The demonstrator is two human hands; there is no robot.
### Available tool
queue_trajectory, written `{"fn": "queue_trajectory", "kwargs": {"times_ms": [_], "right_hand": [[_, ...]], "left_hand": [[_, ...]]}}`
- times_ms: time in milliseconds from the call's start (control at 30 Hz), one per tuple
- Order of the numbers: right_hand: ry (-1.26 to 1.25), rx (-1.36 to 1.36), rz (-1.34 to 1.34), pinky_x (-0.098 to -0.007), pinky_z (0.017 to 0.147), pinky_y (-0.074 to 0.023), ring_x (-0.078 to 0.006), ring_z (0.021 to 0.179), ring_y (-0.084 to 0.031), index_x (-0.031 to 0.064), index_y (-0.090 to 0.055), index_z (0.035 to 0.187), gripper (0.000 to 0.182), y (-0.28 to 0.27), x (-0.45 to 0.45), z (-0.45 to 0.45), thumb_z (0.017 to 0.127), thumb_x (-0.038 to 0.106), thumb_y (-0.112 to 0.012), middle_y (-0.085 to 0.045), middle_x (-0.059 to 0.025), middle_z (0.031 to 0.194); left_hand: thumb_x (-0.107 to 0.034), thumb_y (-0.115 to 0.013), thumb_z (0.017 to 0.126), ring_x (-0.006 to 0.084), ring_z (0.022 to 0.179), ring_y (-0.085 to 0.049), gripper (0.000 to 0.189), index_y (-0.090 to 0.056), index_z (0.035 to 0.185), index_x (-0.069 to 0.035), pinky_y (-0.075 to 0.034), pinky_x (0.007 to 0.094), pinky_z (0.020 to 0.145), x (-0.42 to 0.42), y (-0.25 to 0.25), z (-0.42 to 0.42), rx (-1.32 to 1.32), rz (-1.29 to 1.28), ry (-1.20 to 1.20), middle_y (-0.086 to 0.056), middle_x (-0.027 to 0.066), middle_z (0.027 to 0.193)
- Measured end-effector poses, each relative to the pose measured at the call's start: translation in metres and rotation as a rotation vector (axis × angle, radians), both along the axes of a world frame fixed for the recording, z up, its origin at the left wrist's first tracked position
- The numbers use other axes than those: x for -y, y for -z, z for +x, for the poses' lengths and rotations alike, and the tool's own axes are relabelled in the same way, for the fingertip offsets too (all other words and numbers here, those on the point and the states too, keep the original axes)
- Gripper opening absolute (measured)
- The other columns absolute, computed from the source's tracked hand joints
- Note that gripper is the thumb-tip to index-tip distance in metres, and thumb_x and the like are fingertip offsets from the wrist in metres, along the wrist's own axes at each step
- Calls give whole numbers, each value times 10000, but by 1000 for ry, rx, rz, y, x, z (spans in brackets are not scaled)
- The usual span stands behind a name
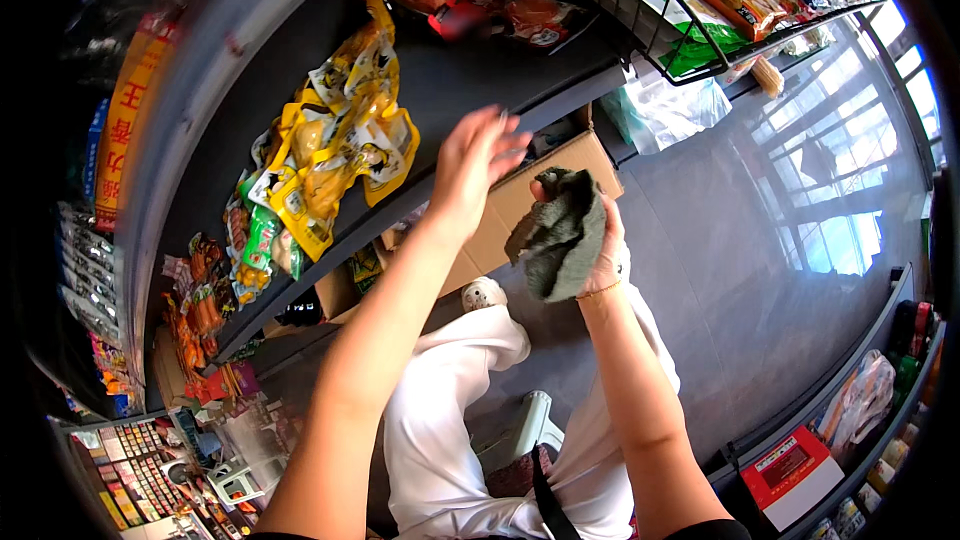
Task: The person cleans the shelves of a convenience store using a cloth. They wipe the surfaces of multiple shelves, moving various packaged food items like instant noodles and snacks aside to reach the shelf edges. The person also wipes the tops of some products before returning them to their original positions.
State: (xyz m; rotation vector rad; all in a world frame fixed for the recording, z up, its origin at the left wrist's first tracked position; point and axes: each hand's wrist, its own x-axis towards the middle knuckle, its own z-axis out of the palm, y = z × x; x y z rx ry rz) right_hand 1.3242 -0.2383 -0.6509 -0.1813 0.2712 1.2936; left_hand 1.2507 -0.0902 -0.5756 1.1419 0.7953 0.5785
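Note:
Bunched in my right hand (607,259) is a crumpled dark grey-green cloth (562,240), raised over the floor and next to a cardboard box. My left hand (469,165) is in the air by the front edge of a dark shelf (480,82). Its fingers are apart and slightly blurred, and I see nothing in them. On that shelf, left of this hand, lies a pile of yellow plastic food packets (330,142). Red vacuum-packed food packets (502,11) lie farther back.
Under the shelf stands an open cardboard box (487,232). A black wire basket (675,52) of packaged food juts out at upper right, above clear plastic bags (667,112). A red and white box (791,476) sits on the lower-right shelf. A pale plastic stool (536,420) shows between my legs.

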Motion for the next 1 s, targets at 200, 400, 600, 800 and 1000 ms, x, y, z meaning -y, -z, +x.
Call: {"fn": "queue_trajectory", "kwargs": {"times_ms": [200, 400, 600, 800, 1000], "right_hand": [[75, 46, 105, -477, 923, -474, -330, 1040, -596, 30, -519, 1254, 445, 17, 1, 28, 965, 351, -409, -595, -165, 1194], [288, 273, 12, -418, 847, -528, -297, 1000, -606, 0, -513, 1246, 414, 24, 5, 46, 959, 294, -457, -589, -157, 1186], [259, -43, 73, -419, 969, -437, -278, 1041, -594, 49, -597, 1164, 483, 19, 19, 72, 926, 446, -459, -633, -114, 1137], [637, 603, -309, -324, 905, -474, -220, 1058, -569, 26, -355, 1388, 507, -6, 16, 74, 920, 189, -465, -506, -106, 1264], [482, 2002, -397, -466, 1109, -210, -373, 1325, -315, 16, -384, 1386, 630, -8, 0, 32, 801, 143, -578, -382, -226, 1405]], "left_hand": [[-224, -555, 933, 332, 1040, -618, 391, -464, 1204, 42, -545, 394, 872, -66, -8, 120, 112, -426, -81, -571, 233, 1158], [-86, -579, 871, 216, 918, -631, 199, -567, 1041, 17, -535, 395, 832, -32, 14, 86, 131, -36, -176, -618, 123, 1042], [-43, -564, 838, 110, 910, -591, 329, -549, 1161, 23, -454, 259, 845, 43, 35, 7, 48, 387, -108, -621, 44, 1019], [-28, -573, 825, 124, 986, -586, 538, -419, 1334, 57, -447, 263, 879, 60, 58, -25, 12, 390, -66, -605, 74, 1122], [-56, -585, 779, 178, 1131, -533, 420, -574, 1183, 58, -420, 300, 932, 60, 53, -39, -105, 596, 121, -482, 141, 1347]]}}
